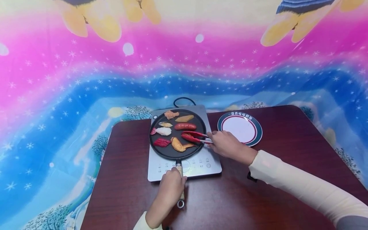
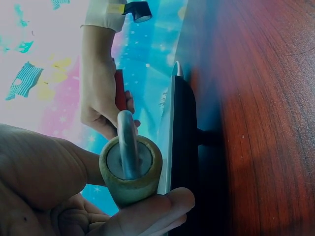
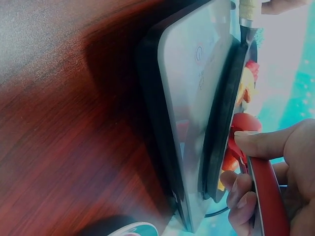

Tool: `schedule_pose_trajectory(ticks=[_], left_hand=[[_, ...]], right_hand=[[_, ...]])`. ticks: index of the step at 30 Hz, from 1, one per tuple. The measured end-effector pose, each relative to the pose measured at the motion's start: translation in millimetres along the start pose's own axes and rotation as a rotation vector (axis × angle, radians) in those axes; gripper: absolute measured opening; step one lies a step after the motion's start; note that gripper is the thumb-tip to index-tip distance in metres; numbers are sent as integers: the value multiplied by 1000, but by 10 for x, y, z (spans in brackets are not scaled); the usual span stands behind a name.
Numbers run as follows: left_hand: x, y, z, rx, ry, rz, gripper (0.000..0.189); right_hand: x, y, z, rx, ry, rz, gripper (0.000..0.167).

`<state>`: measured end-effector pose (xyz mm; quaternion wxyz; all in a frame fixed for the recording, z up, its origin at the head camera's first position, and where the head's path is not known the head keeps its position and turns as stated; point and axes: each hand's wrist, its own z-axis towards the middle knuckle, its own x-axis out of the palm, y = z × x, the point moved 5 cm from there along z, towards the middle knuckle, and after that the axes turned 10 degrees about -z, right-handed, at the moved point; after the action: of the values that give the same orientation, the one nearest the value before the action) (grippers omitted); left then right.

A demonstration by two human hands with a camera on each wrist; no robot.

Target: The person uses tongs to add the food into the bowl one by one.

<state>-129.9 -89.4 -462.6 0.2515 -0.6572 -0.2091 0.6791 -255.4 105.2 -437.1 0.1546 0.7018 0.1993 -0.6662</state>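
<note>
My left hand [image 1: 171,185] grips the wooden handle [image 2: 132,191] of a round black frying pan [image 1: 164,151]. In my right hand [image 1: 225,144] is a pair of red-tipped tongs [image 1: 190,138], held over the pan's right side. A small brownish piece shows between the tong tips; I cannot tell whether they pinch it. Just beyond the tips lies a sausage [image 1: 185,126], with a chicken wing [image 1: 177,144] on the near side. A red meat piece [image 1: 161,142], a white shrimp piece [image 1: 163,131] and several other food pieces lie in the pan.
Under the pan is a silver induction cooker [image 1: 212,156] with touch controls, its black cable [image 1: 184,98] looping behind. A white plate [image 1: 239,127] with a dark green rim sits right of it on the dark red-brown table [image 1: 120,179]. A patterned cloth [image 1: 86,76] hangs behind.
</note>
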Motion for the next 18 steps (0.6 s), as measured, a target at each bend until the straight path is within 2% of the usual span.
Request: schedule_pose_trajectory(ticks=[6,18], left_hand=[[-13,-11,2,2,3,0,32],[-27,-20,-3,10,0,2,31]], right_hand=[[-3,3,1,13,32,19,53],[-21,14,-3,-1,2,-4,51]])
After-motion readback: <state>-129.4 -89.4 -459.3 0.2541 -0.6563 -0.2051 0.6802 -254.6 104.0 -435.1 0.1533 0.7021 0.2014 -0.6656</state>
